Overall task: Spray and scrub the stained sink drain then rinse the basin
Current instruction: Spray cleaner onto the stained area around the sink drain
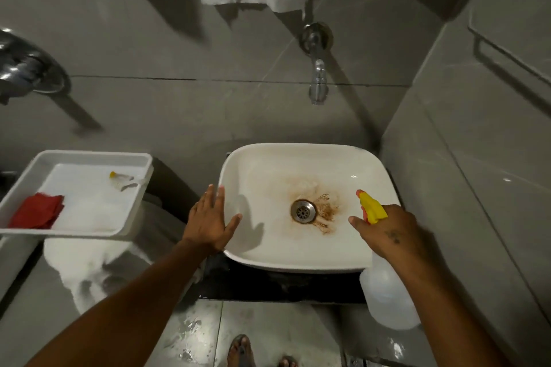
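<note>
Head view | right hand (pixel 387 229) wrapped around spray bottle (pixel 387 292), nozzle (pixel 369 207) aimed at stained drain (pixel 303 211) mid-basin, likely about to spray | left hand (pixel 208 217) flat, empty, bracing sink (pixel 298 149) rim | red cloth (pixel 37 213) parked in tray (pixel 89 155) for scrubbing

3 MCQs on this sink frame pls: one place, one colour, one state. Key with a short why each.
1. Where does the red cloth lie?
A. in the basin
B. in the white tray
C. on the floor

2. What colour is the spray bottle trigger head?
A. yellow
B. blue
C. black

3. What is the tap doing?
A. running hard
B. dripping into a cup
C. no water shows

Key: 1 B, the cloth sits in the tray's near left corner. 2 A, yellow head in the right hand, aimed toward the drain. 3 C, no stream below the spout; the stain around the drain remains.
</note>
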